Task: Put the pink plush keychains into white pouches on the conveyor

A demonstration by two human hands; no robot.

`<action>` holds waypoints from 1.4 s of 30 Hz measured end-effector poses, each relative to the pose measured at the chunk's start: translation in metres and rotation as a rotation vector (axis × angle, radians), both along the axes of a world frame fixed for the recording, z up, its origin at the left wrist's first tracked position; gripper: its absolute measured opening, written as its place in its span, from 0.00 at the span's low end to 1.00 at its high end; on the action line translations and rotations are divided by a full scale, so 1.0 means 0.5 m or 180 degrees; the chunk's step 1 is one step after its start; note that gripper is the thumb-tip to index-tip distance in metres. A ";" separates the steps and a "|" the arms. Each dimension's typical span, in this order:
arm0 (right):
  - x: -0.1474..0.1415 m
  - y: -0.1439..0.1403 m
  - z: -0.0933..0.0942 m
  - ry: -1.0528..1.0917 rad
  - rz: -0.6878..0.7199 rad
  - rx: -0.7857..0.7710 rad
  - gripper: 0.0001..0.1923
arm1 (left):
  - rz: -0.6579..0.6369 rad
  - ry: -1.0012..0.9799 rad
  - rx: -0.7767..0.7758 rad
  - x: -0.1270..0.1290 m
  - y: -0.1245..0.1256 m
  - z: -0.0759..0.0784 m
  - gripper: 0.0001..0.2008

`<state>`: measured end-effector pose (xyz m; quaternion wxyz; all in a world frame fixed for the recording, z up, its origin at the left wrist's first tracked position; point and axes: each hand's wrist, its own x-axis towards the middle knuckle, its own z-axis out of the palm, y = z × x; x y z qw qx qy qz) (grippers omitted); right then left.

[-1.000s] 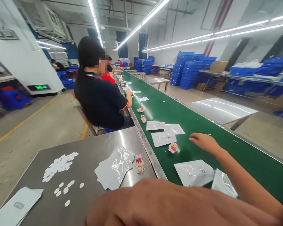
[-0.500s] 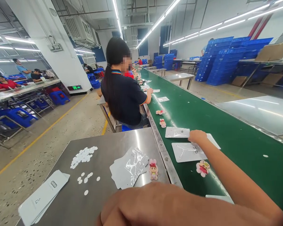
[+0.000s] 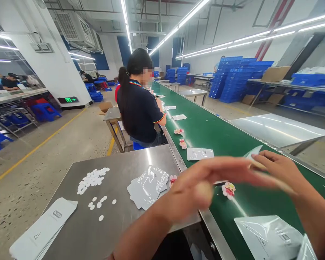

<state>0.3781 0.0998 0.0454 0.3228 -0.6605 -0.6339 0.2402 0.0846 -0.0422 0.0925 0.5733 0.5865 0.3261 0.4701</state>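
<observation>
My left hand [image 3: 206,180] reaches over the green conveyor belt, fingers stretched out and smeared by motion, nothing visible in them. Further right, my right hand [image 3: 278,168] pinches the edge of a whitish plastic packet [image 3: 254,152]. Another flat packet [image 3: 199,154] lies on the belt just beyond my left hand. Below my hands is a pink cartoon figure [image 3: 229,190], and nearer to me lie larger glossy packets [image 3: 268,236]. A rabbit-eared figure [image 3: 173,180] on the steel table is partly hidden by my left wrist.
On the steel table [image 3: 116,180] are fanned silvery packets [image 3: 148,186], white round discs [image 3: 93,180] and a stack of long printed packets [image 3: 44,227]. A seated co-worker [image 3: 141,108] is ahead, left of the belt [image 3: 206,133]. Blue crates [image 3: 231,79] stand beyond.
My right hand has moved right from over the belt packets and now holds one up. My left hand has risen from the bottom edge and stretched across the belt. The view has turned right.
</observation>
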 end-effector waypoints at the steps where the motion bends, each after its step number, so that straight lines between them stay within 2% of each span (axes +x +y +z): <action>1: -0.021 -0.046 0.007 0.0567 0.0026 -0.0063 0.12 | -0.0109 0.0177 0.0236 0.021 0.024 -0.015 0.33; 2: -0.046 -0.089 0.010 0.1043 0.0066 -0.0172 0.12 | -0.0159 0.0477 0.0450 0.044 0.042 -0.035 0.39; 4: -0.099 -0.161 0.007 0.1560 0.0229 -0.0428 0.12 | -0.0250 0.1096 0.0679 0.092 0.058 -0.089 0.53; 5: -0.123 -0.188 0.003 0.1667 0.0360 -0.0550 0.13 | -0.0260 0.1234 0.0719 0.112 0.057 -0.118 0.54; 6: -0.141 -0.207 -0.001 0.1730 0.0514 -0.0676 0.15 | -0.0115 0.1231 0.0722 0.127 0.052 -0.148 0.48; 8: -0.153 -0.222 -0.010 0.1726 0.0826 -0.0858 0.18 | 0.0159 0.1053 0.0582 0.140 0.037 -0.201 0.30; 9: -0.146 -0.219 -0.015 0.1631 0.0871 -0.0849 0.19 | 0.0270 0.0937 0.0424 0.138 0.031 -0.222 0.23; 10: -0.131 -0.210 -0.022 0.1434 0.0796 -0.0765 0.21 | 0.0342 0.0817 0.0182 0.131 0.027 -0.240 0.20; 13: -0.056 -0.170 -0.057 0.0193 0.0132 -0.0622 0.25 | 0.0444 0.0525 -0.0626 0.097 0.028 -0.279 0.23; 14: -0.032 -0.158 -0.074 -0.0217 0.0014 -0.0794 0.25 | 0.0444 0.0406 -0.0839 0.086 0.030 -0.288 0.25; 16: 0.002 -0.144 -0.111 -0.0597 0.0156 -0.1410 0.26 | 0.0357 0.0116 -0.1138 0.070 0.029 -0.303 0.26; 18: 0.011 -0.148 -0.144 -0.0456 0.0447 -0.1833 0.25 | 0.0188 -0.0174 -0.1365 0.063 0.022 -0.312 0.25; 19: 0.007 -0.155 -0.157 -0.0372 0.0538 -0.1872 0.23 | 0.0116 -0.0264 -0.1452 0.062 0.017 -0.315 0.24; 21: -0.006 -0.177 -0.168 -0.0393 0.0627 -0.1633 0.19 | -0.0023 -0.0307 -0.1502 0.064 0.007 -0.316 0.23; 23: -0.022 -0.204 -0.161 -0.0508 0.0631 -0.1271 0.17 | -0.0250 -0.0309 -0.1452 0.071 0.000 -0.313 0.23; 25: -0.035 -0.230 -0.135 -0.0427 0.0597 -0.0932 0.16 | -0.0515 -0.0256 -0.1335 0.082 -0.005 -0.309 0.24; 27: -0.046 -0.255 -0.092 -0.0070 0.0654 -0.0698 0.19 | -0.0704 -0.0069 -0.1157 0.094 -0.009 -0.304 0.24; 29: -0.056 -0.275 -0.041 0.0257 0.0922 -0.0628 0.21 | -0.0736 0.0244 -0.0978 0.105 -0.013 -0.297 0.24; 31: -0.062 -0.291 0.011 0.0211 0.1276 -0.0679 0.19 | -0.0729 0.0607 -0.0844 0.111 -0.016 -0.288 0.24; 34: -0.068 -0.308 0.068 -0.0575 0.1779 -0.0579 0.14 | -0.0792 0.1052 -0.0701 0.113 -0.018 -0.274 0.22; 36: -0.073 -0.318 0.085 -0.1218 0.2122 -0.0411 0.11 | -0.0904 0.1151 -0.0604 0.112 -0.018 -0.268 0.20; 38: -0.080 -0.327 0.087 -0.1836 0.2289 -0.0291 0.09 | -0.1050 0.1182 -0.0564 0.113 -0.018 -0.267 0.18; 42: -0.093 -0.338 0.076 -0.2826 0.2328 -0.0226 0.10 | -0.1376 0.1029 -0.0765 0.116 -0.022 -0.273 0.16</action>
